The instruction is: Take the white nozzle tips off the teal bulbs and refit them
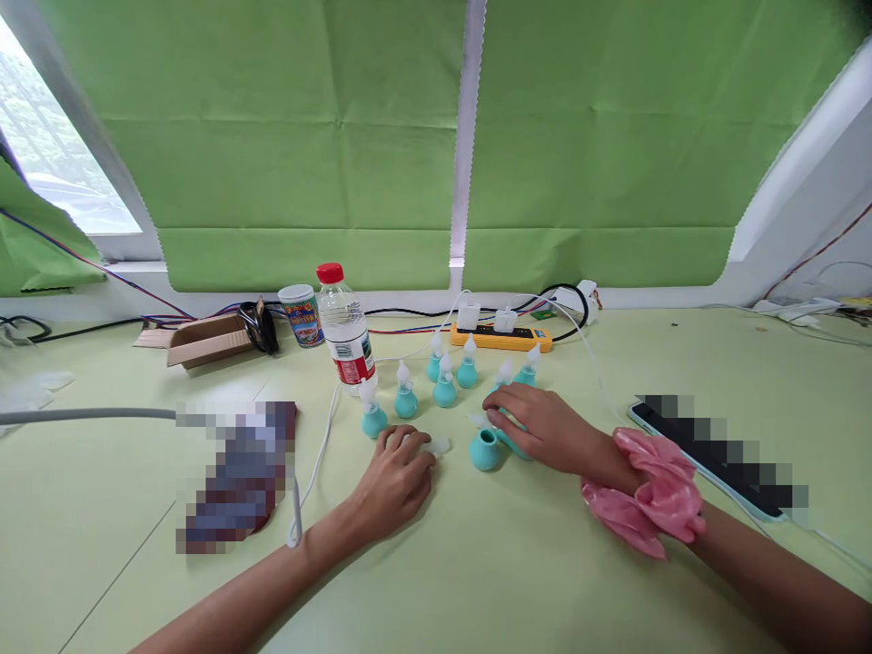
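My left hand (395,477) rests on the table with its fingers bent together, and a translucent white tip piece (439,446) sticks out at the fingertips. An open-mouthed teal pot (485,450) stands between my hands. My right hand (541,422), a pink scrunchie-like plastic band (647,490) around its wrist, curls over another teal pot (516,442), hiding most of it; a whitish tip shows beside the fingertips. Behind are several teal lamps with white flame-shaped tops, one lamp (374,420) close to my left fingers and another lamp (406,401) farther back.
A red-capped water bottle (347,336) stands behind the lamps, beside a printed can (302,316) and an open cardboard box (208,341). An orange power strip (500,339) holds white plugs. One phone (708,459) lies right. A blurred dark object (238,481) and cables lie left.
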`<state>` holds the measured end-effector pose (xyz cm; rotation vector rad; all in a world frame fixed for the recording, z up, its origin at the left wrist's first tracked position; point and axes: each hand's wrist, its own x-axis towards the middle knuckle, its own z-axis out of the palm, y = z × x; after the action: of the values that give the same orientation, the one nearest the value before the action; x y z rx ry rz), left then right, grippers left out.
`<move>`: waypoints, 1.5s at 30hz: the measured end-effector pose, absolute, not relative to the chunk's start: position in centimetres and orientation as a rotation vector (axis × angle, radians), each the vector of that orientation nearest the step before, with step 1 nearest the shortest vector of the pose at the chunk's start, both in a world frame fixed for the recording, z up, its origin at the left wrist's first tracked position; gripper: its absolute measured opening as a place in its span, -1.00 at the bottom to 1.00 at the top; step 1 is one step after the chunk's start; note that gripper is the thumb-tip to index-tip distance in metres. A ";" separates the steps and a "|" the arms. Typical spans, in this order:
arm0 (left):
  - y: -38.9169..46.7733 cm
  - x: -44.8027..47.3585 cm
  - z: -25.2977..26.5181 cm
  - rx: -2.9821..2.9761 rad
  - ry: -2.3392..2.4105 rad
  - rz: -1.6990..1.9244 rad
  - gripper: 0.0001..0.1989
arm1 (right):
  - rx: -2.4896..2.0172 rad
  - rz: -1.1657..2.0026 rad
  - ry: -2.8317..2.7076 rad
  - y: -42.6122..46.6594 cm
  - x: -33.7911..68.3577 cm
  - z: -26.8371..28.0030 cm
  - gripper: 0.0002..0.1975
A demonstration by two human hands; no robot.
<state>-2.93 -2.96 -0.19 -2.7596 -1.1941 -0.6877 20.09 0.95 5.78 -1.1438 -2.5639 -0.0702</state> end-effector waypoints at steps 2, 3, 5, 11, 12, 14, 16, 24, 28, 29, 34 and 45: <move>-2.9 -2.9 -0.2 -2.745 -1.216 -0.705 -0.84 | -1.284 -0.130 -2.639 1.0 20.6 5.9 -0.78; -2.9 -2.9 -0.3 -2.743 -1.222 -0.707 -0.82 | -1.350 -0.149 -2.676 1.0 20.8 5.8 -0.78; -2.8 -2.9 -0.4 -2.739 -1.212 -0.708 -0.77 | -1.439 -0.124 -2.760 1.1 21.0 5.4 -0.80; -2.4 -3.1 -1.2 -2.612 -1.090 -0.897 -0.81 | -1.413 0.102 -2.945 1.1 20.9 5.6 -0.81; -2.3 -3.2 -1.3 -2.588 -1.074 -0.951 -0.83 | -1.411 0.105 -2.956 1.1 20.9 5.9 -0.82; -2.1 -3.3 -1.5 -2.573 -1.041 -1.048 -0.86 | -1.419 0.089 -2.963 1.0 20.9 6.6 -0.84; -2.0 -3.4 -1.6 -2.597 -1.015 -1.111 -0.86 | -1.417 0.059 -2.931 0.9 21.0 7.2 -0.85; -1.9 -3.5 -1.8 -2.602 -0.985 -1.263 -0.84 | -1.196 -0.068 -2.389 -0.1 20.5 8.5 -0.75; -2.0 -3.4 -1.5 -2.582 -0.972 -1.279 -0.84 | -0.964 0.065 -2.351 -1.2 19.7 8.2 -0.77; -2.0 -3.4 -1.4 -2.582 -0.975 -1.286 -0.84 | -0.936 0.084 -2.368 -1.5 19.5 8.1 -0.78; -1.9 -3.4 -1.6 -2.563 -0.975 -1.369 -0.83 | -0.861 0.144 -2.587 -2.5 18.9 7.7 -0.80; -3.7 -3.7 0.4 -2.824 -0.945 -1.687 -0.66 | -0.737 0.155 -2.677 -3.2 17.6 6.3 -0.72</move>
<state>-3.72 -3.67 0.38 -2.8245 -0.9446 -1.6872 17.62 -3.20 6.33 -0.7368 -2.6770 0.1554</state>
